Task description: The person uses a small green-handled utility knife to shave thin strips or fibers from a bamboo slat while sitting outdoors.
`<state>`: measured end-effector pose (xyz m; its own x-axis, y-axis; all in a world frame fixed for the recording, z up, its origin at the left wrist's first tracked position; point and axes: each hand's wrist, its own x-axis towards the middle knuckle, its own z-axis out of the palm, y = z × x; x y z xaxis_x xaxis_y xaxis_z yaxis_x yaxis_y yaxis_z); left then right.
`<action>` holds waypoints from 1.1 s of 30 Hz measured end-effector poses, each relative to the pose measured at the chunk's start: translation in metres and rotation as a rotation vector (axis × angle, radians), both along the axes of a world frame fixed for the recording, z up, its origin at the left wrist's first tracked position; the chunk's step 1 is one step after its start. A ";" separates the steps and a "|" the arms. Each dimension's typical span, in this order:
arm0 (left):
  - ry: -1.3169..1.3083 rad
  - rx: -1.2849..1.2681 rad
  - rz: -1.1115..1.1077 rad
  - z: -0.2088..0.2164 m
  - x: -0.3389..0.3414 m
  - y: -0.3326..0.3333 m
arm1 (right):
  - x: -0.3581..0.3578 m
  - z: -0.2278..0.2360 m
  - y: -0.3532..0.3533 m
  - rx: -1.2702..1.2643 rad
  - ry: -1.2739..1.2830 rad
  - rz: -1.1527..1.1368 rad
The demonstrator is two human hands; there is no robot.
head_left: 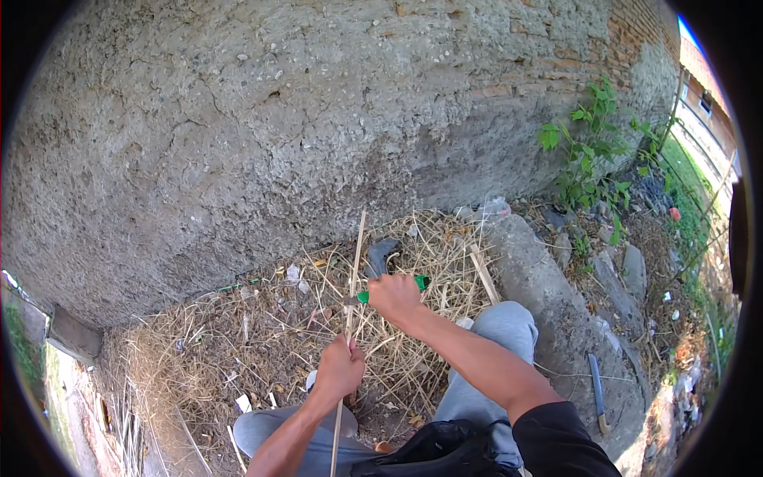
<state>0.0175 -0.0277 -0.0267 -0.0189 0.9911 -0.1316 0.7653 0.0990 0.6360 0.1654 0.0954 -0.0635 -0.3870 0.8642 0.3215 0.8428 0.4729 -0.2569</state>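
My left hand [338,367] is closed around a long, thin, pale strip of wood or bamboo [358,254], which stands nearly upright between my knees. Its upper end leans toward the wall and its lower end passes down by my lap. My right hand [394,298] grips a green-handled knife [422,282] above and to the right of the left hand. The short blade points left and meets the strip. My fingers cover most of the handle.
Straw and shavings [397,358] litter the ground below a rough wall [278,135]. A long blade with a wooden handle [596,389] lies on the stone ledge [528,266] at right. A dark grey object [381,256] and a flat wooden piece [483,274] lie ahead; a green plant [592,147] grows far right.
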 end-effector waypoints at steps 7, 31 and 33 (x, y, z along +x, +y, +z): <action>0.022 0.000 0.017 0.004 0.009 0.004 | 0.008 0.011 0.001 -0.054 -0.015 0.011; -0.069 -0.151 -0.084 -0.019 -0.007 -0.026 | 0.026 -0.021 0.042 -0.056 -0.220 -0.089; -0.091 -0.145 -0.076 -0.020 -0.006 -0.026 | 0.026 -0.025 0.047 -0.049 -0.218 -0.063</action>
